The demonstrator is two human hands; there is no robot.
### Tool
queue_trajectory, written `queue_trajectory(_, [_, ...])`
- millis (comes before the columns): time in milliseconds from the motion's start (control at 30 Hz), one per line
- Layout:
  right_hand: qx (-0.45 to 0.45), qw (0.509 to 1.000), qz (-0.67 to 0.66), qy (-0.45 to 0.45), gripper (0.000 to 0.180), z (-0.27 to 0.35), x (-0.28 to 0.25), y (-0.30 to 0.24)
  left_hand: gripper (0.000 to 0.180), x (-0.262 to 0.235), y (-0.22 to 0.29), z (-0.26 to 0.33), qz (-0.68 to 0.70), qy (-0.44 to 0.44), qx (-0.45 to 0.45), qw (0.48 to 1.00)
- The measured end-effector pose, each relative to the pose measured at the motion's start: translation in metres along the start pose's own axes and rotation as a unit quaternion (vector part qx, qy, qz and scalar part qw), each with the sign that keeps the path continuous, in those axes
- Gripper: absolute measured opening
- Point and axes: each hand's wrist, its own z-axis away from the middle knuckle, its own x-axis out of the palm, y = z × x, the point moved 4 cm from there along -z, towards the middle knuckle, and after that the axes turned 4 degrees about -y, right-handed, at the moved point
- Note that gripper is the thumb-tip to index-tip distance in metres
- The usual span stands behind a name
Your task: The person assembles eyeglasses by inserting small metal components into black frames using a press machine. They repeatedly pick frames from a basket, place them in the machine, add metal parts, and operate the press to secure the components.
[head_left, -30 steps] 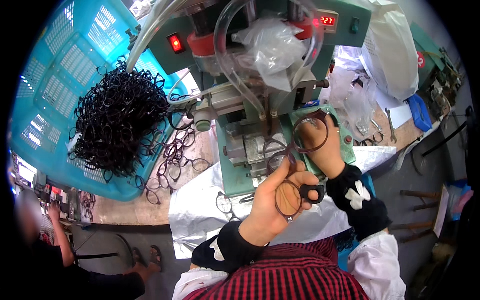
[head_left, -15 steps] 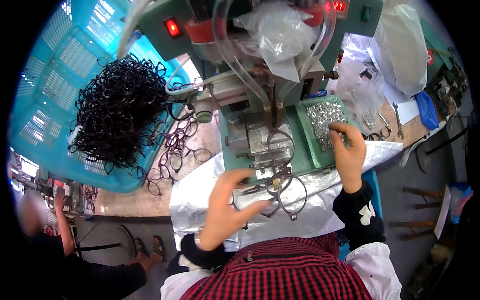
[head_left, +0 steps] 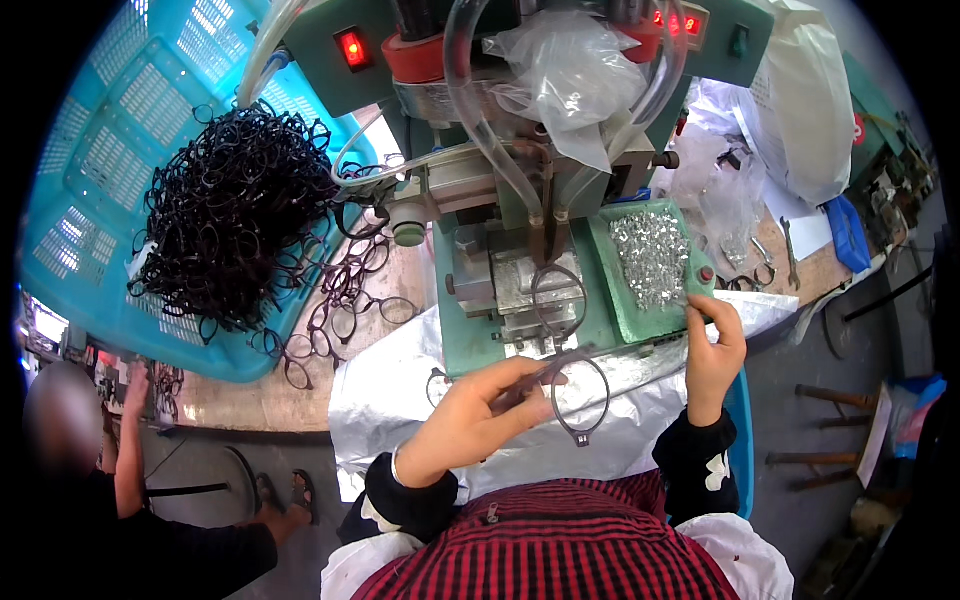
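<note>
A dark eyeglass frame [head_left: 572, 355] spans the machine's front edge. One rim lies over the metal fixture [head_left: 520, 275], the other toward me above silver foil. My left hand [head_left: 470, 415] has closed its thumb and fingers on the nearer rim's left side. Beside the near right corner of a green tray [head_left: 613, 300], my right hand [head_left: 715, 355] is pinched. Whatever sits between its fingertips is too small to make out. Small shiny metal parts [head_left: 652, 258] fill much of the tray. Part of another frame [head_left: 435, 388] shows left of my left hand.
The green machine [head_left: 320, 45] rises ahead, with clear tubes. At left, a blue basket [head_left: 75, 215] holds a heap of dark frames [head_left: 235, 220], others lying beside it. A wrench [head_left: 791, 255] and plastic bags are at right. Another person [head_left: 130, 480] is at far left.
My left hand has moved right and closed on the eyeglass frame. My right hand has drawn back from over the metal parts to the tray's near corner, fingertips pinched.
</note>
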Motion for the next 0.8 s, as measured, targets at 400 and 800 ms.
queue_trajectory(400, [0.03,0.921,-0.342,-0.182,0.044,-0.048,0.101,-0.106,0.043,-0.061,-0.023,0.03,0.125,0.089,0.228,0.961])
queue_trajectory(800, [0.14,0.849,-0.465,-0.209,0.049,-0.036,0.1,-0.122,0.024,-0.068,0.09,0.023,-0.101,0.293,0.49,0.815])
